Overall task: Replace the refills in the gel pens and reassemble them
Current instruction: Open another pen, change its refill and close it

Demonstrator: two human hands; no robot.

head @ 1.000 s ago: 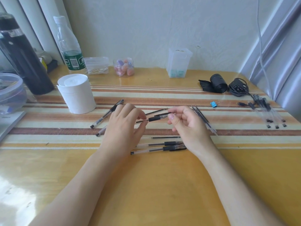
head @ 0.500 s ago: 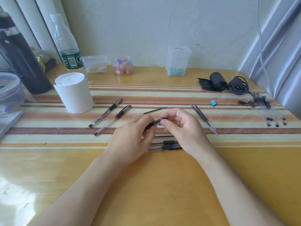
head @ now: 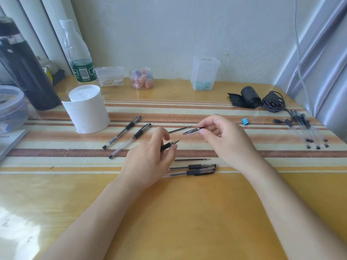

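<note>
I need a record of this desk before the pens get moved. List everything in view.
pen: 1, black grip, uncapped, in left hand
cap: 1, black, in right hand
pens: 2, clear, near the hands
pens: 2, clear, beside tissue roll
refills: 2, black, loose on the mat
pens: several, clear, far right
tissue roll: 1, white, left
bottle: 1, clear, back left
binder clip: 1, blue, right
left hand: shut on pen
right hand: shut on cap

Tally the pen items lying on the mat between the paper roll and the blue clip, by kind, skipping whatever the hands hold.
Uncapped pens: 2
Capped pens: 2
Loose refills: 2
Total: 6
</note>
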